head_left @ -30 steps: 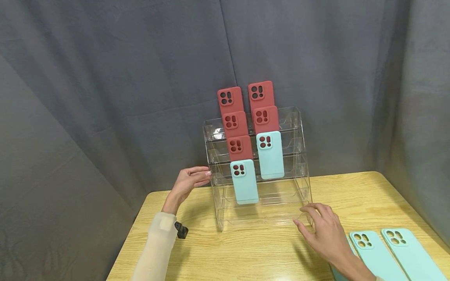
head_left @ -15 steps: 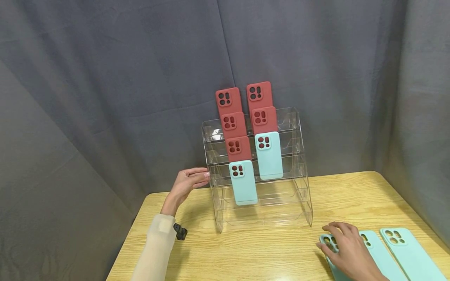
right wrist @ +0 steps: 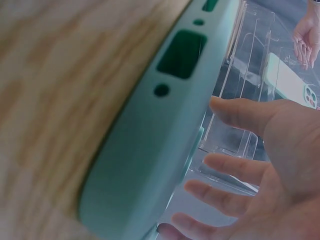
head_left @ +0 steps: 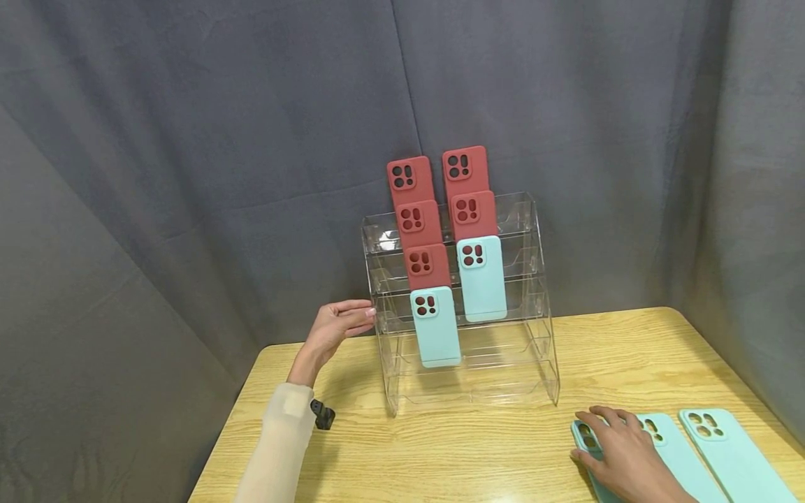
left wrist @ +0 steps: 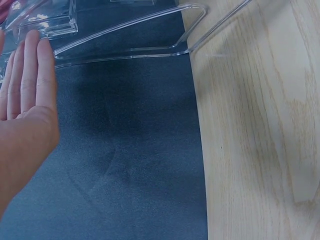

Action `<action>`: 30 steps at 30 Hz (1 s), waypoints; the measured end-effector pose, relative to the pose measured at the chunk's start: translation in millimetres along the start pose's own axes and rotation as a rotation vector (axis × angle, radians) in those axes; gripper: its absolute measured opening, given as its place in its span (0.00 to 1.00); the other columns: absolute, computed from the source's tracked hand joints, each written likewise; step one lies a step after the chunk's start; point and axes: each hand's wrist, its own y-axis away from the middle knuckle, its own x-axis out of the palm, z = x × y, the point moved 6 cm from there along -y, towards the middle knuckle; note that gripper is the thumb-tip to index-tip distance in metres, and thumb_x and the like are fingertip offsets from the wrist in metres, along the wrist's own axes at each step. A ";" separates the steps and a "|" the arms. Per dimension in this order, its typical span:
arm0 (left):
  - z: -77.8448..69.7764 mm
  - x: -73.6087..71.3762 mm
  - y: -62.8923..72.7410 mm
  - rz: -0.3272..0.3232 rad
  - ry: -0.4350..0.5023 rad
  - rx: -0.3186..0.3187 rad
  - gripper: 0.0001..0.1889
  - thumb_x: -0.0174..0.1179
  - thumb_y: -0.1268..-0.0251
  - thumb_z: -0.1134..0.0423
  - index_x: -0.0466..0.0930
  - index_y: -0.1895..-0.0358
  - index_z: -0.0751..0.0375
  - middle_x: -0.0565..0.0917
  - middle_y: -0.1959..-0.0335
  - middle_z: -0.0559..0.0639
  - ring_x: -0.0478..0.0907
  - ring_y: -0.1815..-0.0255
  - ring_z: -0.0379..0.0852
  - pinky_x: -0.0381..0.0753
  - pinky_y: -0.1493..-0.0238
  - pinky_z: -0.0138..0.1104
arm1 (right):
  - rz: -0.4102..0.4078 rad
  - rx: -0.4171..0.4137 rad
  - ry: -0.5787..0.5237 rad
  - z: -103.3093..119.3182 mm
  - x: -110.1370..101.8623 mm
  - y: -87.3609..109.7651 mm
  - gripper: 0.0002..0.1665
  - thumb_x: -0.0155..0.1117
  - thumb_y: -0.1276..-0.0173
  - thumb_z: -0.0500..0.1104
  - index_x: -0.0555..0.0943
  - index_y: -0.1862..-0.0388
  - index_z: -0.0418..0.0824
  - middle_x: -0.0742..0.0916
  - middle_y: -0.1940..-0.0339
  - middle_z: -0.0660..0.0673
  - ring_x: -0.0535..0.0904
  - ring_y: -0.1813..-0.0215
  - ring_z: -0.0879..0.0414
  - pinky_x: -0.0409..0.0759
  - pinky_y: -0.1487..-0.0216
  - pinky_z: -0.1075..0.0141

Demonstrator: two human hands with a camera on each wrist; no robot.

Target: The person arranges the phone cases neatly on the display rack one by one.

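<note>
My left hand (head_left: pixel 333 332) has straight fingers, their tips at the left side of the clear acrylic tiered rack (head_left: pixel 546 335). In the left wrist view, that palm (left wrist: pixel 30 130) faces the camera. Down at the right, my right hand (head_left: pixel 622 450) hovers low over the leftmost mint phone case (head_left: pixel 602 490), thumb by its left edge and fingers spread near its camera cutouts. In the right wrist view, a mint case edge (right wrist: pixel 135 150) with port holes fills the foreground; the fingers (right wrist: pixel 220 197) look loosely bent, and contact is unclear.
On the rack stand several red phone cases (head_left: pixel 411 183) and two mint ones, one lower left (head_left: pixel 439 339) and one right (head_left: pixel 484 286). Two more mint cases, a middle one (head_left: pixel 682 454) and a right one (head_left: pixel 738 454), lie on the wooden table (head_left: pixel 478 447). Grey curtains (head_left: pixel 251 140) surround it.
My right hand has moved from the rack's lower right corner, right and down, to the leftmost mint case on the table. The left hand stays at the rack's side.
</note>
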 end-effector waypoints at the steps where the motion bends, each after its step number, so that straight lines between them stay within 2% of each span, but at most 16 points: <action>1: -0.3 0.1 0.0 0.001 -0.001 0.001 0.24 0.69 0.29 0.63 0.79 0.34 0.71 0.91 0.50 0.50 0.91 0.52 0.42 0.84 0.34 0.47 | 0.012 0.005 0.003 -0.4 0.4 -0.9 0.35 0.81 0.40 0.56 0.83 0.39 0.39 0.84 0.39 0.31 0.78 0.42 0.25 0.78 0.53 0.26; 6: -1.4 1.3 0.3 0.004 0.012 -0.001 0.24 0.69 0.28 0.64 0.79 0.35 0.72 0.91 0.52 0.49 0.91 0.54 0.42 0.83 0.33 0.49 | 0.101 0.029 0.009 -2.2 4.6 -5.2 0.36 0.79 0.38 0.56 0.82 0.37 0.38 0.84 0.40 0.30 0.78 0.44 0.25 0.79 0.57 0.28; 11: -1.5 1.3 0.3 0.005 0.013 0.001 0.23 0.69 0.29 0.64 0.79 0.35 0.72 0.91 0.52 0.50 0.91 0.54 0.42 0.87 0.37 0.43 | 0.160 0.041 0.007 -1.9 8.2 -6.3 0.36 0.79 0.37 0.57 0.82 0.37 0.37 0.84 0.41 0.31 0.77 0.44 0.26 0.79 0.59 0.30; 21: -0.6 1.0 1.8 -0.002 0.001 -0.008 0.23 0.69 0.29 0.63 0.80 0.35 0.71 0.91 0.52 0.49 0.91 0.53 0.42 0.87 0.37 0.43 | 0.209 0.075 -0.006 2.5 7.7 -7.0 0.34 0.78 0.36 0.55 0.81 0.37 0.37 0.84 0.40 0.31 0.76 0.43 0.25 0.76 0.59 0.21; 30: -0.6 -0.5 0.4 0.002 -0.003 -0.003 0.24 0.70 0.29 0.62 0.80 0.35 0.71 0.91 0.51 0.49 0.91 0.52 0.43 0.85 0.35 0.46 | 0.186 0.080 -0.017 6.1 6.9 -7.0 0.31 0.77 0.36 0.48 0.82 0.38 0.35 0.85 0.41 0.30 0.78 0.45 0.25 0.78 0.62 0.22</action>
